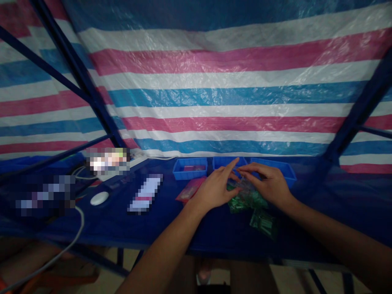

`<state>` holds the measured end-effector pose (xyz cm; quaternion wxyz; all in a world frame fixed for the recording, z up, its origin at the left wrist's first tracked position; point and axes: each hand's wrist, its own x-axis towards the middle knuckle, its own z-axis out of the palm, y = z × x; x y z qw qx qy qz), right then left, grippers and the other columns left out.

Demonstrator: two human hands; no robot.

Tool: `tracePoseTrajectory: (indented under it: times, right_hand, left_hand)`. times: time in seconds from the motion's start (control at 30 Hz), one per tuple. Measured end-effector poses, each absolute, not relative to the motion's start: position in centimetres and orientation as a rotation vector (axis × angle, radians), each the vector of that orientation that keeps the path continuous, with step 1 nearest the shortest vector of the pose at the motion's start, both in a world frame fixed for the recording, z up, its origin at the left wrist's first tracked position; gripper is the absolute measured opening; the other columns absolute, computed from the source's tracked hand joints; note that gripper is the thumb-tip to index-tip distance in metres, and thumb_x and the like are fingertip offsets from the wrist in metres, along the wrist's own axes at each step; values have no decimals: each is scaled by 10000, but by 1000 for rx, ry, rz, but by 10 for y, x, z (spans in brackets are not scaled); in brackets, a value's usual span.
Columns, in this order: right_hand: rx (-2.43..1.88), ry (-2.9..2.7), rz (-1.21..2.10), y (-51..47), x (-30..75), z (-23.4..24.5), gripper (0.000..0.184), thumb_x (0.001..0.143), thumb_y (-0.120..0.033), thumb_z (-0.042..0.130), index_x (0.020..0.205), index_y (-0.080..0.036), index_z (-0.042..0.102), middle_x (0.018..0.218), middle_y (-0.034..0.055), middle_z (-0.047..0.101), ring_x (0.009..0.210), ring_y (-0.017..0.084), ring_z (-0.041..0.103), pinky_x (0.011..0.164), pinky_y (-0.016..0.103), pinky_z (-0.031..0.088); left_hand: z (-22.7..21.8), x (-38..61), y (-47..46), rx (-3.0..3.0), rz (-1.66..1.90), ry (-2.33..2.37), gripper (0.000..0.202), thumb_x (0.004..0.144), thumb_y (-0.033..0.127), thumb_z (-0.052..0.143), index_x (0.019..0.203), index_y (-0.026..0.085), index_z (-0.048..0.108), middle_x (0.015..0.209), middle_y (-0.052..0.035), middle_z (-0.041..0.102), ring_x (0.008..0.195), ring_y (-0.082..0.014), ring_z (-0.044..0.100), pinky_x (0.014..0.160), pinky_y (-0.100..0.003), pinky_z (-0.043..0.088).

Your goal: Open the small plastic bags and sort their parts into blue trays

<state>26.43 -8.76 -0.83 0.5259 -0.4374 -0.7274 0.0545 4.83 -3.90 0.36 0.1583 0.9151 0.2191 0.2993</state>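
Note:
My left hand [218, 187] is over the middle of the blue table, its index finger stretched out and its thumb apart. Just to its right, my right hand [271, 182] pinches the top of a clear plastic bag [244, 184] between thumb and fingers. Under both hands lie several small clear bags with green contents [237, 203], partly hidden by the fingers. Another green-filled bag [263, 221] lies nearer the table's front edge. Beside my left wrist is a pink packet [190, 190], partly covered by the hand.
Three blue trays stand along the back: a left tray [190, 174] with something pink inside, a middle tray [222, 162] and a right tray [284, 169]. Leftward are a phone [146, 194], a white oval object [99, 199] and a white cable [82, 224]. Striped sheeting [229, 94] hangs behind.

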Motion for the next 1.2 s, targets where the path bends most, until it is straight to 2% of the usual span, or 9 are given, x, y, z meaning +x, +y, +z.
tracePoseTrajectory:
  times: [0.13,0.37,0.63,0.9,1.0,1.1,1.2]
  right_hand:
    - [-1093,-1685,132,-88,264,-7,171,982,-317,679,1090,-286,808,1067,36,824,974,257,777,891,403,618]
    - [-1104,-1624,223,-87,264,-10,180,970,-340,705,1107,-279,805,1078,41,825,996,265,776,891,410,623]
    - [-1000,-1573,428,-80,262,-19,343,950,-415,739,1262,-275,707,1162,75,783,1027,264,759,965,448,624]
    - [-1011,-1575,510,-77,264,-22,366,927,-440,759,1259,-295,709,1098,62,786,1028,281,760,958,460,620]
    - [-1011,-1550,503,-75,264,-23,364,910,-441,779,1240,-299,719,1112,62,783,1030,281,754,960,460,611]
    - [-985,-1464,547,-73,264,-23,390,879,-441,815,1221,-286,709,1042,55,774,971,257,750,917,429,615]
    - [-931,-1344,739,-71,265,-20,434,843,-437,850,1208,-272,683,967,30,751,853,210,751,828,373,628]
  left_hand:
    - [6,49,-42,2580,833,615,1060,851,287,821,1682,283,163,1248,-68,740,1252,-272,667,1129,-469,514]
    - [9,49,-41,2547,868,549,751,1030,264,587,1671,285,197,1159,-45,771,1213,-233,701,1120,-445,519]
    - [8,49,-39,2534,997,604,737,1017,246,587,1666,263,237,1177,-68,763,1215,-265,693,1114,-471,522]
    - [5,48,-35,2502,1076,600,753,1014,241,596,1667,277,222,1172,-57,761,1206,-260,691,1123,-493,516]
    - [6,48,-37,2542,1132,596,714,1002,246,621,1639,282,298,1331,-92,696,1301,-270,633,1158,-511,492]
    - [8,48,-38,2610,1205,576,675,963,278,694,1577,269,416,1530,-131,542,1431,-291,519,1214,-524,439]
    - [11,48,-39,2702,1216,510,602,927,285,750,1489,293,533,1570,-106,504,1469,-294,466,1230,-532,415]
